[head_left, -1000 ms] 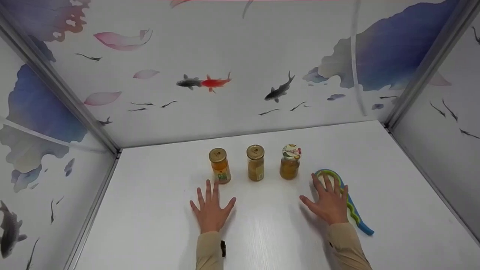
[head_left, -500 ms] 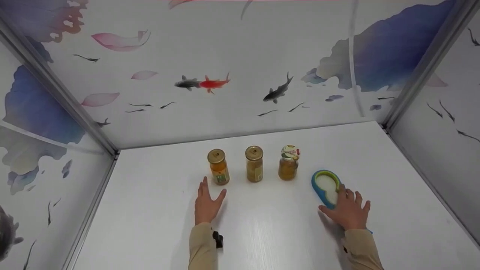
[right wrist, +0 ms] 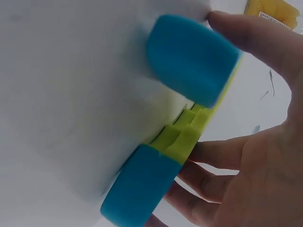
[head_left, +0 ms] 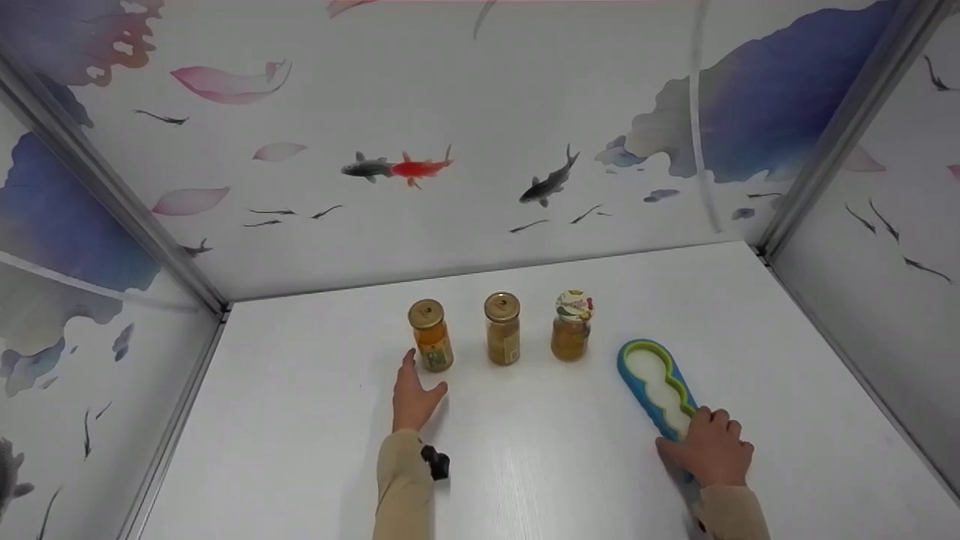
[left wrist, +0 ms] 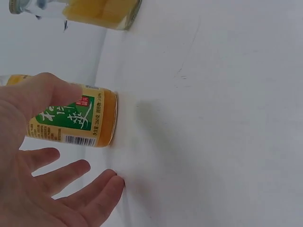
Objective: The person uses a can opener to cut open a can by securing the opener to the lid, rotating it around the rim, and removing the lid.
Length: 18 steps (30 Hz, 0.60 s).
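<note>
My left hand stands beside the left jar, thumb and fingers spread apart. This jar has a gold lid and orange contents; in the left wrist view its green-and-yellow label lies partly behind the thumb. My right hand holds the narrow end of a blue and green multi-size jar opener. In the right wrist view, thumb and fingers lie on opposite sides of the opener. Its handle end is hidden under the hand in the head view.
A gold-lidded jar stands in the middle of the row, and a jar with a patterned lid at its right. All are upright on the white table. Printed walls enclose the back and sides.
The right hand has slid down the jar opener from its loop toward the handle end and closed on it. The left hand has turned on its side and come up to the left jar.
</note>
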Each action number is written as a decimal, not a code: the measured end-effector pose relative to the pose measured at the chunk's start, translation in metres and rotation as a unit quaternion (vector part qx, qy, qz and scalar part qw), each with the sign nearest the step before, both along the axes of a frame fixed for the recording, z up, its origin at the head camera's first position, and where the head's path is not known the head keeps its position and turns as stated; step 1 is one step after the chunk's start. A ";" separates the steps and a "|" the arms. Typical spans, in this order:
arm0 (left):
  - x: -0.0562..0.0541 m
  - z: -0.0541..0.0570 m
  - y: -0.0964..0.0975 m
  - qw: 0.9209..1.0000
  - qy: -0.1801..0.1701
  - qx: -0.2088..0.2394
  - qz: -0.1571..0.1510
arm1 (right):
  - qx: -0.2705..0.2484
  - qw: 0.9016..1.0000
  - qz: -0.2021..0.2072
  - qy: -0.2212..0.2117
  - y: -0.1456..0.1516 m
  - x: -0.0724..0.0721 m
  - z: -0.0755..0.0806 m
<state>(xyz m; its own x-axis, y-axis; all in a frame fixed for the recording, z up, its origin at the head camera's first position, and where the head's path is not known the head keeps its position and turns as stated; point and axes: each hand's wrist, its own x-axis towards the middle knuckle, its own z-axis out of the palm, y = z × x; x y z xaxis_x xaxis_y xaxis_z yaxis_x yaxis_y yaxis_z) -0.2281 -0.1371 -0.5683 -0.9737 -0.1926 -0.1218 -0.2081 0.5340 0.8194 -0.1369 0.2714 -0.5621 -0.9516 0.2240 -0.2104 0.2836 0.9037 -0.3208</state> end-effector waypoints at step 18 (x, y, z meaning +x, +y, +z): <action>-0.027 0.003 -0.001 0.990 0.074 0.119 0.010 | -0.061 0.998 0.022 -0.022 0.026 0.003 -0.004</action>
